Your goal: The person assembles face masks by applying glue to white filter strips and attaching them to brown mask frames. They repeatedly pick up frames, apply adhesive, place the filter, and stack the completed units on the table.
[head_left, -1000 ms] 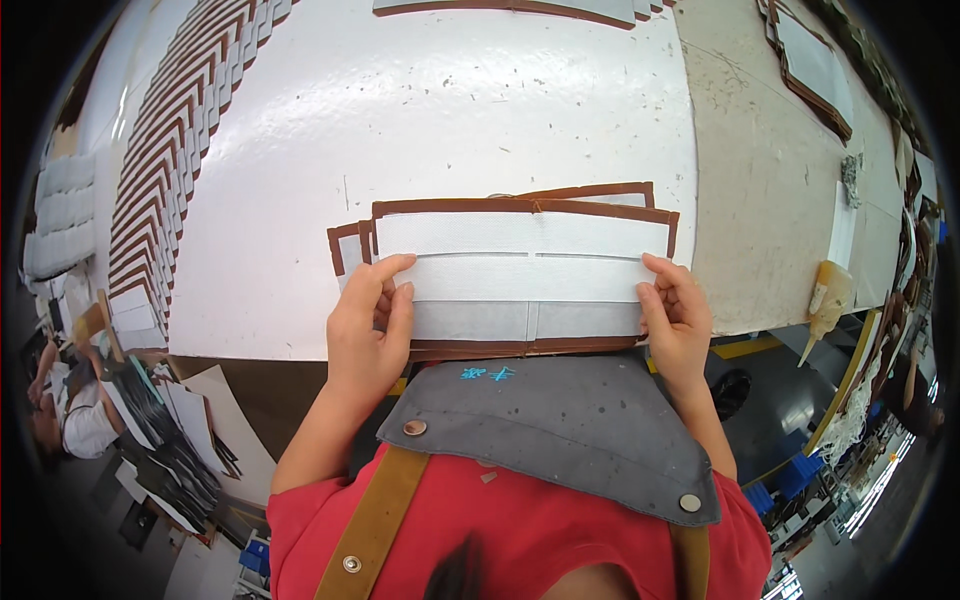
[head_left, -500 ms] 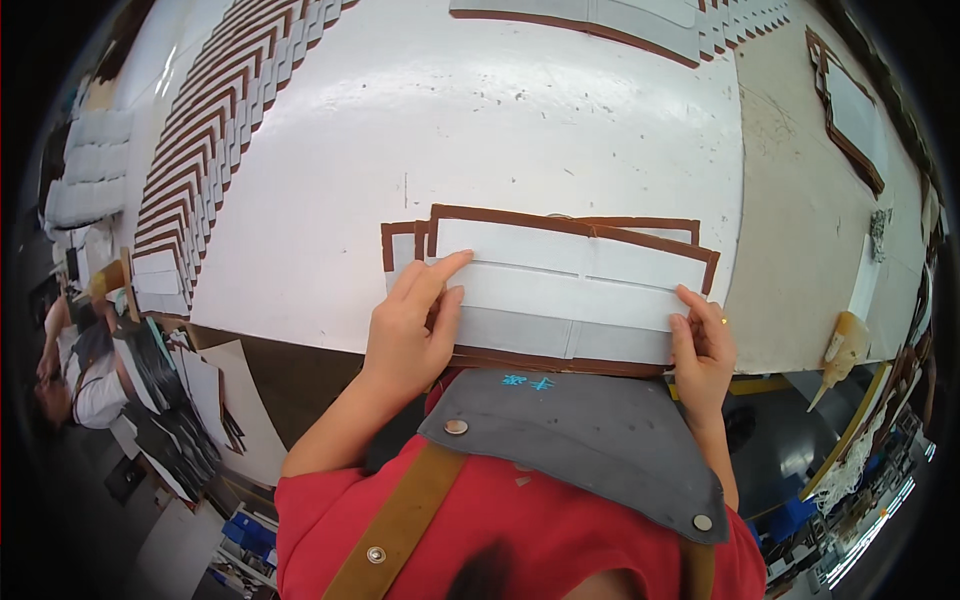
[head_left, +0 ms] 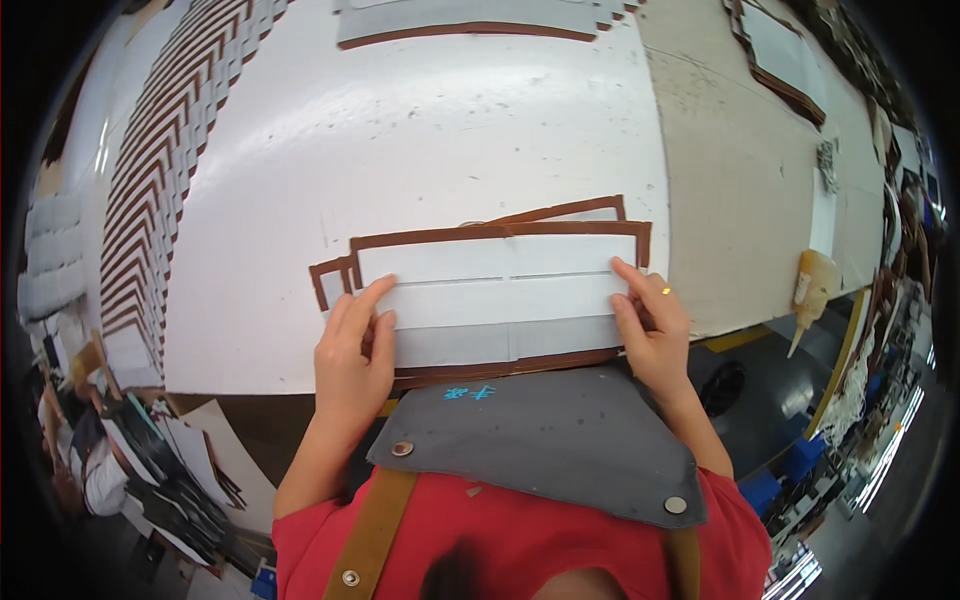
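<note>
A long white panel with a brown border [head_left: 450,262] lies near the table's front edge. It has two slits across its middle and a grey band below; it resembles a wallet lining. My left hand [head_left: 357,350] rests at its left end, index finger stretched to the slit and thumb apart. At the right end is my right hand [head_left: 655,325], wearing a ring, index finger and thumb spread on the surface. Its other fingers curl and are partly hidden. Beneath, similar brown-edged pieces stick out at the left [head_left: 330,284] and the upper right [head_left: 600,212].
A long overlapping row of brown-edged pieces [head_left: 150,215] runs up the left side. More pieces [head_left: 465,22] lie at the far edge, and a stack [head_left: 780,60] at the far right. A glue bottle [head_left: 815,285] stands near the right corner. Another person [head_left: 105,480] is at lower left.
The whole view has turned and shifted, so the panel now appears level and further left. Both hands stay at its ends, their fingertips shifted slightly along the slits.
</note>
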Tool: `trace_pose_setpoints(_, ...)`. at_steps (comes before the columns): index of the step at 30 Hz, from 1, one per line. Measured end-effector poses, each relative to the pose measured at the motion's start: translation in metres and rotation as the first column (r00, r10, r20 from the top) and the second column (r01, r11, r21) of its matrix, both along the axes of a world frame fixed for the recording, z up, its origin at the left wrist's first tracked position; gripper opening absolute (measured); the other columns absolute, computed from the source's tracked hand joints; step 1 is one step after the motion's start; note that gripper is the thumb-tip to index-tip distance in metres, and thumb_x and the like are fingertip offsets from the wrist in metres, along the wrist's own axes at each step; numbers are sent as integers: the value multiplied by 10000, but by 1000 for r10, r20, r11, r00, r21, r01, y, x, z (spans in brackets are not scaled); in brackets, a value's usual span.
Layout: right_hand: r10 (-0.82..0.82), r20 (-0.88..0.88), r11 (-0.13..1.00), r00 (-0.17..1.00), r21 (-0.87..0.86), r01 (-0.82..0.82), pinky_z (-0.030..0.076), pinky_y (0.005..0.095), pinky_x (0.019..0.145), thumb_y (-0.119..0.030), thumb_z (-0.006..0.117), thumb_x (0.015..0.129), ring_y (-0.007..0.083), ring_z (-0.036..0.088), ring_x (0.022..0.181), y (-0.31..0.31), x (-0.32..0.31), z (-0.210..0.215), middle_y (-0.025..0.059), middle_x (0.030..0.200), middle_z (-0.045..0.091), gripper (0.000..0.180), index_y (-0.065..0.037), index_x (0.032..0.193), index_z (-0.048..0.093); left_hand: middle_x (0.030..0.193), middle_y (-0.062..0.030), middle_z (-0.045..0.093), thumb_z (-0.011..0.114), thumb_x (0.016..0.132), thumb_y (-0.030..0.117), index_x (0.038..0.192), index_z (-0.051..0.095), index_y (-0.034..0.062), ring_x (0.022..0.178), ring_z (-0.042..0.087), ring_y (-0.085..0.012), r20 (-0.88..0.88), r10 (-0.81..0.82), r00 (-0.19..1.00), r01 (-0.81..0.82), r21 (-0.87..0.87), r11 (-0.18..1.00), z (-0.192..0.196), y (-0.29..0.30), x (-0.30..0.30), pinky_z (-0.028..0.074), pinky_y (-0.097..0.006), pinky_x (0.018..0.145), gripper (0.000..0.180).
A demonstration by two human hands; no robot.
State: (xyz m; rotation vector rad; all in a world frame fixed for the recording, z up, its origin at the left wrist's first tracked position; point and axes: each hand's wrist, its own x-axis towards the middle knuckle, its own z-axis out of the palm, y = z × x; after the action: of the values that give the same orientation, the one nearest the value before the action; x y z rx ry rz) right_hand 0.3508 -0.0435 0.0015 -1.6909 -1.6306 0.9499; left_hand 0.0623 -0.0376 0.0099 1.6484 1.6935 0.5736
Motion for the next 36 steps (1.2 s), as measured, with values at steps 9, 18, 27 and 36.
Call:
trace_pose_setpoints(9,12,48,1000,999,11,-13,391,239,502,-1,590,826,123,464,549,0,0,3,44,689,481,361,-34,1185,573,726,-19,431,535,843,-21,1141,582,46,600,402,-83,-59,-34,998,34,3,999,1,1,2,369,-208,531,309)
trace_pose_setpoints(18,-24,335,973,942,226,-56,444,291,558,-36,590,814,209,557,656,31,15,8,80,791,575,188,-32,1001,598,698,-79,475,567,813,2,999,604,54,559,487,-185,-262,-73,962,129,204,971,-2,7,2,395,-297,502,196)
trace_pose_setpoints(27,410,205,866,889,217,-450,392,350,777,-57,625,771,235,494,861,79,-44,-2,60,864,556,165,-65,933,596,916,-94,521,614,783,38,1067,590,49,834,509,-243,-229,-284,931,348,328,878,-4,37,29,408,-344,719,285)
trace_pose_setpoints(36,468,84,867,880,151,-475,360,342,771,-50,601,785,218,471,812,88,-44,-10,32,780,535,65,-75,839,576,1088,-74,534,600,796,76,1073,579,69,979,485,-260,-212,-381,900,431,303,850,-11,62,39,357,-370,862,278)
